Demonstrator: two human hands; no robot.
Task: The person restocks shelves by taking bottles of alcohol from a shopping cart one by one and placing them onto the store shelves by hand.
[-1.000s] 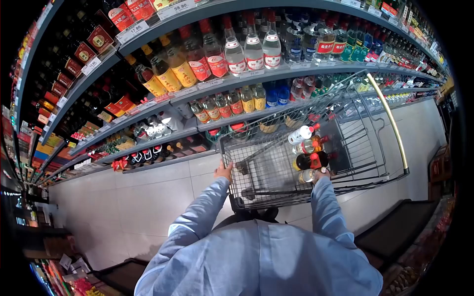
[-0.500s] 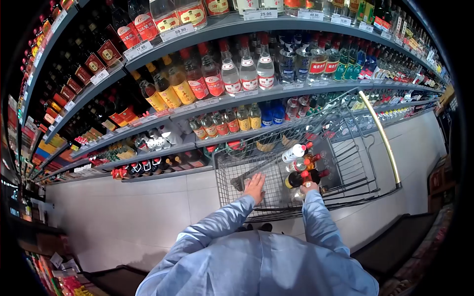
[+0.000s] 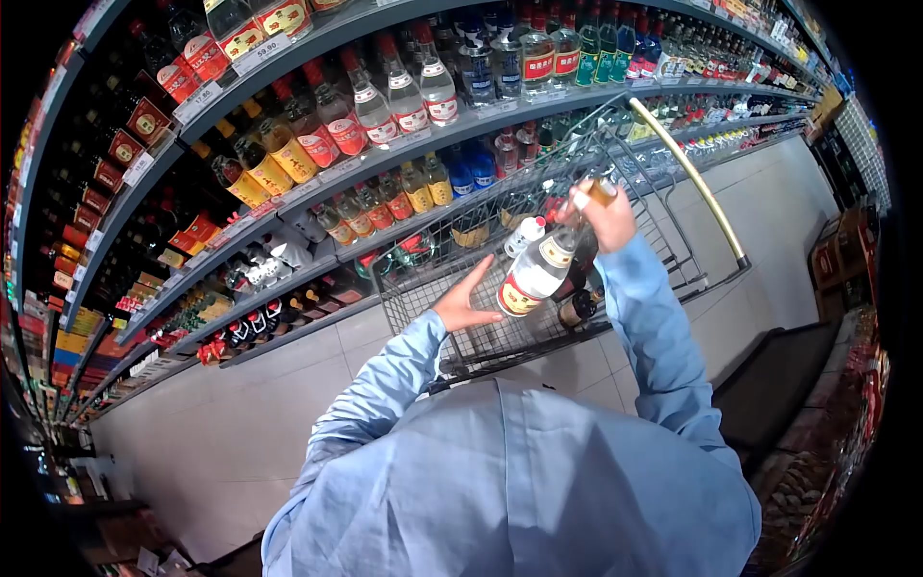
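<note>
My right hand (image 3: 608, 213) is closed round the neck of a clear glass bottle (image 3: 538, 276) with a red and cream label and a gold-brown cap. The bottle hangs tilted above the cart, its base toward the lower left. Beside that base is my left hand (image 3: 468, 300), fingers spread and thumb apart, holding nothing. Below, in the wire shopping cart (image 3: 423, 288), lie a white bottle with a red cap (image 3: 526, 234) and a dark bottle (image 3: 579, 308). Other bottles there are partly hidden by the raised one and my right hand.
Long shelves (image 3: 385, 144) of bottles curve across the top and left. The cart's yellow handle (image 3: 687, 159) is at the right. Tiled floor (image 3: 221, 423) shows at the lower left. A dark low stand (image 3: 769, 380) and packed goods (image 3: 836, 452) are at the lower right.
My right hand has gone from the bottles in the cart to higher up, now with the clear bottle in it. My left hand is now beside that bottle's base. The view has shifted.
</note>
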